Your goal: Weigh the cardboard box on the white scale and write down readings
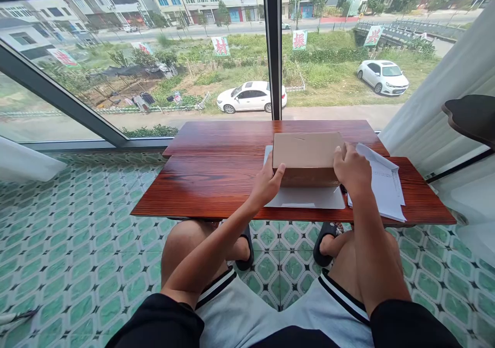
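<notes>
A brown cardboard box [307,152], its top closed, sits between my hands over a pale flat sheet or board [309,198] on the dark red wooden table [197,183]. My left hand [267,180] grips the box at its left side, thumb on the near left corner. At the right end, my right hand [351,168] closes on the box, with its thumb near the top edge. The fingers of both hands are partly hidden at the sides. Beneath my right hand, a small dark thing shows, too covered to name.
White papers [382,183] with writing lie on the table to the right. A tall window stands behind the table, with a dark post [273,49]. White curtains [425,90] hang at the right, near a dark curved object [472,116]. My legs are below the table's front edge.
</notes>
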{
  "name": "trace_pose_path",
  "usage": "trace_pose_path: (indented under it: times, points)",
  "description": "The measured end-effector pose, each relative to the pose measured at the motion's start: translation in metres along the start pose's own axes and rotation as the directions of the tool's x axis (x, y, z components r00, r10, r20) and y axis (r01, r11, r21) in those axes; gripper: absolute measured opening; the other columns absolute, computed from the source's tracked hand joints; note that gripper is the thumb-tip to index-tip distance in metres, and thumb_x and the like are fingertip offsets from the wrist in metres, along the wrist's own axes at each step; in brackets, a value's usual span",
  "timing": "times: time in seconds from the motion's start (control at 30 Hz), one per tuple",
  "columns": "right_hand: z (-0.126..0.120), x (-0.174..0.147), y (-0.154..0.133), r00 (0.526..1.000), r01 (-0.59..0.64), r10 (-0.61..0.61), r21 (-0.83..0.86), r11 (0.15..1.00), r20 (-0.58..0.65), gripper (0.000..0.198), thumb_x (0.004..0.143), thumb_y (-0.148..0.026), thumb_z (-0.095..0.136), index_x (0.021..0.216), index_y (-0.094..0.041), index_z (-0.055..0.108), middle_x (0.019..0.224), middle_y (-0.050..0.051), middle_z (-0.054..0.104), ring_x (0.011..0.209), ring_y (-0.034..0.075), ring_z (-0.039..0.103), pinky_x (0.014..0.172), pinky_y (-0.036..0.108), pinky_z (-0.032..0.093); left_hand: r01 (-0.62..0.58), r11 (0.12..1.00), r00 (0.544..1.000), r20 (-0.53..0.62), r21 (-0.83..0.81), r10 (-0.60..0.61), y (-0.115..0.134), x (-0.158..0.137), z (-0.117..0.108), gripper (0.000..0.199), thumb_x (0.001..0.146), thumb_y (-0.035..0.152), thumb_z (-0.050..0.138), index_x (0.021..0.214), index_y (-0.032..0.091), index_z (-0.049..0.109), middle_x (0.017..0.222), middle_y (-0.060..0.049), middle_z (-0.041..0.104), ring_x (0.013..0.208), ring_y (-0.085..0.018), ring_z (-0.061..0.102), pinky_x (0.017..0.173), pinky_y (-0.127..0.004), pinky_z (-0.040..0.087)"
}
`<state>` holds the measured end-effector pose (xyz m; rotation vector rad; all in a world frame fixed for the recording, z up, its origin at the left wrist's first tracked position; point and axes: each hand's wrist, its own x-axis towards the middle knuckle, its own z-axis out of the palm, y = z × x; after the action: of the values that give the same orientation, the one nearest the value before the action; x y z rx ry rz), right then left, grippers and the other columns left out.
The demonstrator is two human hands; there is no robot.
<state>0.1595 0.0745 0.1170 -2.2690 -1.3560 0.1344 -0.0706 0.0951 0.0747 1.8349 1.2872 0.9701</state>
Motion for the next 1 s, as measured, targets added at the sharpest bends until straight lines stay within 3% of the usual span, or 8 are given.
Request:
trace_pose_path:
  times: [0.23,0.5,0.67,0.83,1.0]
  points:
    - [0.001,-0.002,-0.006,0.998,0.038,-0.037,0.028,0.999,-0.049,0.064,0.099,-0.05,0.031,0.144,-0.011,0.056,0.116,0.024,0.071,0.107,0.041,0.067,0.097,0.055,0.049,-0.015,1.0,0.999,-0.042,0.001,0.015,0.003,0.002,-0.01,0.064,0.1,0.044,0.043,0.159,0.021,0.031,0.161,-0.013,0.041,0.144,-0.033,0.044,0.118,-0.051,0.033]
    - [0.009,-0.009,-0.021,0.993,0.093,-0.085,0.109,0.99,-0.076,0.072,0.098,-0.057,0.031,0.146,-0.008,0.054,0.12,0.024,0.071,0.109,0.041,0.067,0.096,0.052,0.05,-0.03,0.995,0.991,-0.127,0.095,0.042,0.01,0.004,-0.032,0.061,0.1,0.041,0.042,0.158,0.027,0.034,0.147,-0.01,0.058,0.136,-0.035,0.052,0.112,-0.052,0.038]
    - [0.015,-0.012,-0.029,0.993,0.115,-0.103,0.246,0.962,-0.062,0.074,0.096,-0.061,0.036,0.148,-0.01,0.052,0.13,0.021,0.067,0.12,0.04,0.063,0.104,0.053,0.046,-0.004,0.984,0.979,-0.198,0.175,0.039,0.017,0.003,-0.049,0.059,0.1,0.04,0.039,0.157,0.027,0.038,0.146,-0.009,0.059,0.135,-0.036,0.053,0.111,-0.052,0.039]
    - [0.025,-0.016,-0.033,0.984,0.174,-0.164,0.505,0.845,-0.065,0.075,0.094,-0.064,0.042,0.147,-0.012,0.052,0.147,0.015,0.057,0.135,0.031,0.054,0.113,0.044,0.042,0.032,0.961,0.954,-0.296,0.274,0.053,0.019,0.0,-0.065,0.057,0.101,0.045,0.038,0.155,0.027,0.043,0.143,-0.009,0.062,0.125,-0.035,0.061,0.103,-0.047,0.045]
    - [0.036,-0.019,-0.038,0.975,0.158,-0.224,0.721,0.674,-0.003,0.072,0.095,-0.065,0.038,0.148,-0.018,0.049,0.15,0.012,0.054,0.137,0.027,0.051,0.104,0.038,0.049,0.02,0.938,0.913,-0.388,0.346,0.123,0.019,-0.003,-0.081,0.056,0.102,0.051,0.037,0.151,0.026,0.049,0.139,-0.009,0.065,0.118,-0.033,0.065,0.098,-0.042,0.048]
